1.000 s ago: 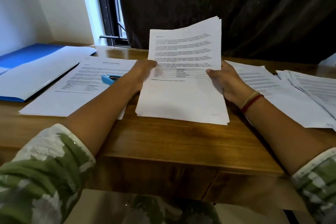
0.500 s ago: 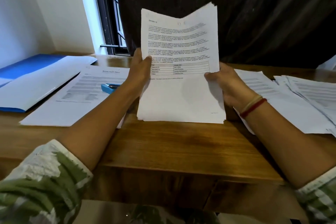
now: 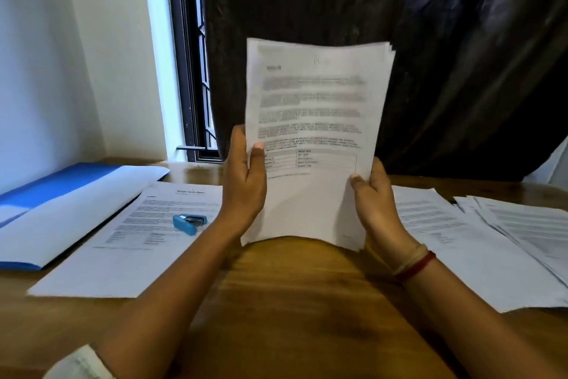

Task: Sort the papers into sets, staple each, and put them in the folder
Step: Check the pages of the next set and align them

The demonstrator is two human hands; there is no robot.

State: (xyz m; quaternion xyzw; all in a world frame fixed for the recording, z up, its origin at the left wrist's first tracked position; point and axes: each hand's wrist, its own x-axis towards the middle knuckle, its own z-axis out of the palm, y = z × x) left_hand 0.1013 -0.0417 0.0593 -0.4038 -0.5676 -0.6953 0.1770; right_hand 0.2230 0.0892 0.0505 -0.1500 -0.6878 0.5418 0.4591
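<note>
I hold a stack of printed papers point(image 3: 313, 120) upright above the wooden table point(image 3: 295, 292), its lower edge bowed and lifted just off the wood. My left hand point(image 3: 244, 182) grips the stack's left edge, thumb on the front sheet. My right hand point(image 3: 373, 194) grips the right edge lower down. A small blue stapler point(image 3: 189, 222) lies on a printed sheet point(image 3: 123, 243) to the left. An open blue folder point(image 3: 52, 206) with white inner flaps lies at the far left.
More printed papers lie flat on the right, one sheet point(image 3: 455, 243) and a fanned pile point(image 3: 528, 231) at the table's right edge. A dark curtain point(image 3: 399, 25) hangs behind the table and a window point(image 3: 190, 71) stands at the back left.
Both hands have raised the stack from resting on the table to upright and higher, and the view has tilted up slightly.
</note>
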